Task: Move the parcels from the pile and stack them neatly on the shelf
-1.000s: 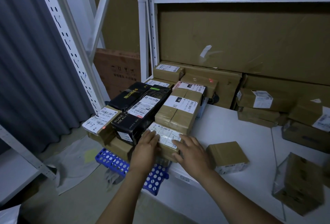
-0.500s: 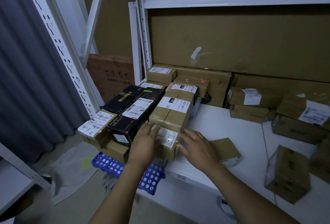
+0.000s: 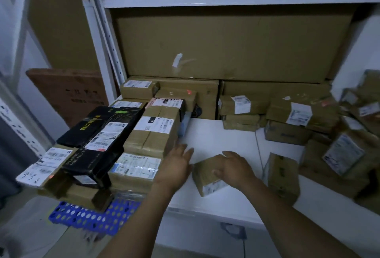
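On the white shelf (image 3: pixel 216 134), the parcel pile (image 3: pixel 337 134) at the right is blurred and cut off, while the small brown parcel (image 3: pixel 205 177) near the front edge lies half hidden under the right hand (image 3: pixel 234 167), whose grip is unclear, with the left hand (image 3: pixel 176 167) spread just beside it.

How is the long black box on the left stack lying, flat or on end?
Flat: the black box lies lengthwise, its shipping label facing up.

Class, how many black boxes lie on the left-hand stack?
2: a black box with yellow lettering furthest left, and a black box with white labels right of it. Others may be hidden.
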